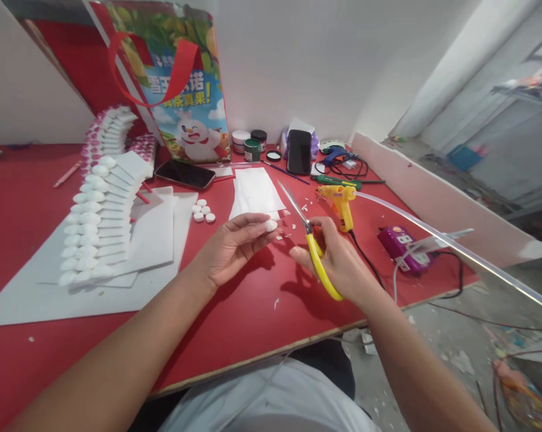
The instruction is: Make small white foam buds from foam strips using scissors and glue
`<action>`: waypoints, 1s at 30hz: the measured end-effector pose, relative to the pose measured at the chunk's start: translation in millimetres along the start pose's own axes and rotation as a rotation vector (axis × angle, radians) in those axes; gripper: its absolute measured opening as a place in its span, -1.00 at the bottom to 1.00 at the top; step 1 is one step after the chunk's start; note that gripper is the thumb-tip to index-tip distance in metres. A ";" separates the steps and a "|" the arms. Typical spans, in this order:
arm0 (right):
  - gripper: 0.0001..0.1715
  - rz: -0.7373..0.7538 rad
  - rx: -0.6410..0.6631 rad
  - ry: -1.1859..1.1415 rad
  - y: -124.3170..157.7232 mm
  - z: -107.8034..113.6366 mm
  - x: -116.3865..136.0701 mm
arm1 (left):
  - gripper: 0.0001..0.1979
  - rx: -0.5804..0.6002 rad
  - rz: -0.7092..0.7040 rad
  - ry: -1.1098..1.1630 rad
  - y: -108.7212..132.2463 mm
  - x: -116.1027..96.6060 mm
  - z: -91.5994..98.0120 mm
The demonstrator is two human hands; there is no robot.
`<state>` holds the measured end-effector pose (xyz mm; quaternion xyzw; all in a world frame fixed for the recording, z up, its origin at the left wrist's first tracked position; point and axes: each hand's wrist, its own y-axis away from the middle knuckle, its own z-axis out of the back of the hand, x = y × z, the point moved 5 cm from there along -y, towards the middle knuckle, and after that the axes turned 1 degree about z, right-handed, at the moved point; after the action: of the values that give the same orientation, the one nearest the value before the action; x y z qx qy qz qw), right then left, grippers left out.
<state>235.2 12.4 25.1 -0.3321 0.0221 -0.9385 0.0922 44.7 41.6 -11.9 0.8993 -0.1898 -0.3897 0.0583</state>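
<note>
My left hand (234,246) pinches a small white rounded foam piece (271,225) between thumb and fingertips, held just above the red table (252,312). My right hand (338,264) grips yellow-handled scissors (313,246). Their steel blades point up and left, towards the white sheet (255,192), and the tips sit a little right of the foam piece. Tiny white scraps lie on the table under both hands. Several loose white foam rounds (203,213) rest left of the sheet.
A long fan of white strips tipped with foam rounds (97,222) lies on white sheets at left. A yellow glue gun (340,204), purple power strip (399,243), clear rod (451,249), two phones (185,174), paint jars (251,149) and a printed bag (176,84) surround the work spot.
</note>
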 end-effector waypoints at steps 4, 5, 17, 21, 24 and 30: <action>-0.25 0.119 -0.022 0.091 15.6 -3.7 6.5 | -0.75 -0.054 -0.003 -0.021 -0.8 0.1 1.8; -0.24 0.138 -0.036 0.114 18.2 -5.3 7.6 | -0.76 -0.066 -0.010 -0.026 -0.9 0.3 2.4; -0.25 0.188 -0.128 0.380 24.4 -19.7 14.7 | -0.74 -0.063 -0.157 -0.155 2.7 0.2 -3.7; -0.25 0.191 -0.127 0.383 23.5 -19.3 15.3 | -0.74 -0.060 -0.161 -0.176 2.5 0.0 -2.9; -0.29 0.179 -0.107 0.361 23.7 -18.9 16.1 | -0.75 -0.054 -0.160 -0.178 2.4 -0.3 -2.8; -0.39 0.143 -0.070 0.324 24.1 -20.2 16.5 | -0.76 -0.057 -0.176 -0.179 2.9 -1.3 -4.3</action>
<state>213.7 -14.7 17.1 -0.1769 0.0928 -0.9695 0.1421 46.1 39.2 -7.3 0.8721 -0.1035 -0.4772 0.0326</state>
